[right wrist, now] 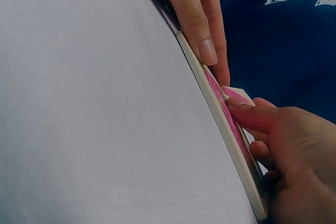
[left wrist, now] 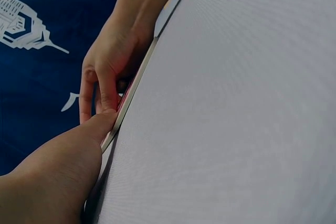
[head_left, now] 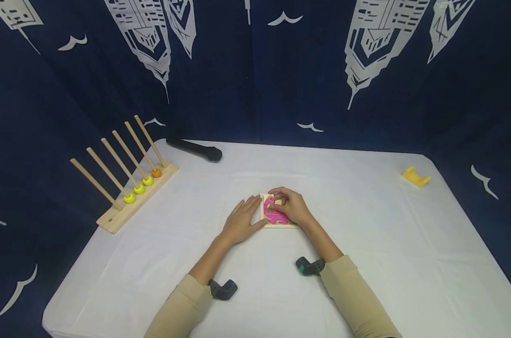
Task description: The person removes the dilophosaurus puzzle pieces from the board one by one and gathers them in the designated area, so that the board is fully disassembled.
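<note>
A small wooden jigsaw puzzle with a pink figure lies flat on the white table between the hands. The left hand rests along its left side, fingers extended and thumb on the near left corner; that thumb lies on the frame in the right wrist view. Over the puzzle, the right hand pinches a pink puzzle piece between thumb and fingers. The piece is tilted up from the board in the right wrist view. The right hand covers the puzzle's right part in the head view.
At the left stands a wooden bead rack with several upright rods and yellow and orange beads. A black microphone lies at the back edge. Far right is a yellow bracket-shaped piece. A dark blue patterned curtain hangs behind the table.
</note>
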`<state>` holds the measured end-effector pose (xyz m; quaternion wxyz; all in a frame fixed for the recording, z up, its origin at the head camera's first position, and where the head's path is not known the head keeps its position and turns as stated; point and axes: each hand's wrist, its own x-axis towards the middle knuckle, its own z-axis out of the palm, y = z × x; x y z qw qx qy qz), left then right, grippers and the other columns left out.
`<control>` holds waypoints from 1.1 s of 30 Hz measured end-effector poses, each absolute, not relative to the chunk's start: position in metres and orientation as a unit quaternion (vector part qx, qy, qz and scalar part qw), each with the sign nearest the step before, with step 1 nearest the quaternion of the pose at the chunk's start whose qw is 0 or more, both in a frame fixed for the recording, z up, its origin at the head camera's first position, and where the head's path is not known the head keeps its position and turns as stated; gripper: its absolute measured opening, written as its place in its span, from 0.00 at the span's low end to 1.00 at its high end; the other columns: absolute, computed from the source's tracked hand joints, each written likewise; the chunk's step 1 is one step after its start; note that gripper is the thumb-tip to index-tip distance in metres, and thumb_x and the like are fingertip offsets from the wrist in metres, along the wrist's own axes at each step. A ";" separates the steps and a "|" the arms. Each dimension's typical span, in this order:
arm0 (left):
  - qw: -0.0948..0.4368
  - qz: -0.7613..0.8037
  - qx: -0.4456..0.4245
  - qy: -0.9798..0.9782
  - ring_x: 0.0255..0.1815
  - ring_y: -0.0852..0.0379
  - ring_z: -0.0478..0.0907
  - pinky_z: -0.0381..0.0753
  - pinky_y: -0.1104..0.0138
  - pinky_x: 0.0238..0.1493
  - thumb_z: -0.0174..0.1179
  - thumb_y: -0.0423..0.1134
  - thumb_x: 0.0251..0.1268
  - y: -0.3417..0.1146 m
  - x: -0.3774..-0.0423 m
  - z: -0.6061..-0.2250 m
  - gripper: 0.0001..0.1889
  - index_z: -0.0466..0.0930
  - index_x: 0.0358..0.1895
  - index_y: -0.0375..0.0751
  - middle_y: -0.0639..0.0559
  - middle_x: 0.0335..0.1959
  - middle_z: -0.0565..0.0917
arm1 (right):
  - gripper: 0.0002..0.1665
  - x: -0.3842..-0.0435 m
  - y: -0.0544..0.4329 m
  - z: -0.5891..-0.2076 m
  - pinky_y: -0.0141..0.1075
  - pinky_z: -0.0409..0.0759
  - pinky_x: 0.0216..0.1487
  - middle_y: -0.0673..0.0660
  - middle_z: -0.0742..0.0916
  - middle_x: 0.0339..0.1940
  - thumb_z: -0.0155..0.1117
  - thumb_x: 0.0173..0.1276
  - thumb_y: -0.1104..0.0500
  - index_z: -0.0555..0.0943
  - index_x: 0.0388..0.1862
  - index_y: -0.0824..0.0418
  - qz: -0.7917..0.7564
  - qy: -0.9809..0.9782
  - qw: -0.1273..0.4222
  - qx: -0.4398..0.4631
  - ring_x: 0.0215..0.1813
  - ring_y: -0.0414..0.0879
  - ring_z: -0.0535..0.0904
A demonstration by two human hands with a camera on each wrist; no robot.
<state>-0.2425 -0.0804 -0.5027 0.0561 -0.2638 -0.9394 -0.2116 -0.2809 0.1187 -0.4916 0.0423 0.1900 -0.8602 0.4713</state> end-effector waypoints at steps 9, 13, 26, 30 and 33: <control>0.049 -0.210 -0.261 -0.941 0.72 0.53 0.50 0.43 0.61 0.71 0.49 0.60 0.64 -0.080 -0.243 -0.500 0.38 0.57 0.70 0.37 0.48 0.71 0.58 | 0.21 -0.282 0.119 -0.492 0.34 0.65 0.26 0.51 0.87 0.30 0.72 0.52 0.64 0.81 0.48 0.58 0.466 -0.863 0.055 0.186 0.24 0.44 0.68; 0.050 -0.206 -0.261 -0.942 0.72 0.54 0.50 0.43 0.61 0.71 0.48 0.61 0.64 -0.080 -0.244 -0.500 0.38 0.57 0.70 0.38 0.48 0.71 0.58 | 0.21 -0.282 0.120 -0.492 0.33 0.65 0.25 0.51 0.87 0.30 0.72 0.52 0.64 0.82 0.47 0.58 0.472 -0.859 0.063 0.188 0.24 0.44 0.68; 0.042 -0.208 -0.261 -0.942 0.72 0.54 0.49 0.44 0.60 0.71 0.47 0.61 0.65 -0.077 -0.242 -0.503 0.37 0.55 0.71 0.44 0.49 0.71 0.57 | 0.21 -0.271 0.146 -0.478 0.28 0.65 0.22 0.51 0.86 0.31 0.71 0.55 0.59 0.82 0.49 0.55 0.502 -0.842 0.108 0.162 0.24 0.43 0.68; 0.043 -0.208 -0.257 -0.943 0.72 0.54 0.49 0.43 0.61 0.71 0.48 0.60 0.65 -0.078 -0.241 -0.503 0.37 0.55 0.71 0.43 0.49 0.71 0.57 | 0.21 -0.268 0.171 -0.468 0.29 0.64 0.22 0.51 0.86 0.31 0.71 0.54 0.60 0.82 0.49 0.55 0.490 -0.849 0.139 0.139 0.25 0.44 0.68; 0.044 -0.206 -0.255 -0.944 0.72 0.55 0.49 0.43 0.62 0.71 0.48 0.60 0.64 -0.079 -0.241 -0.502 0.37 0.57 0.70 0.39 0.49 0.71 0.58 | 0.21 -0.269 0.197 -0.471 0.30 0.62 0.20 0.50 0.86 0.30 0.72 0.54 0.59 0.82 0.49 0.51 0.485 -0.850 0.165 0.121 0.25 0.43 0.69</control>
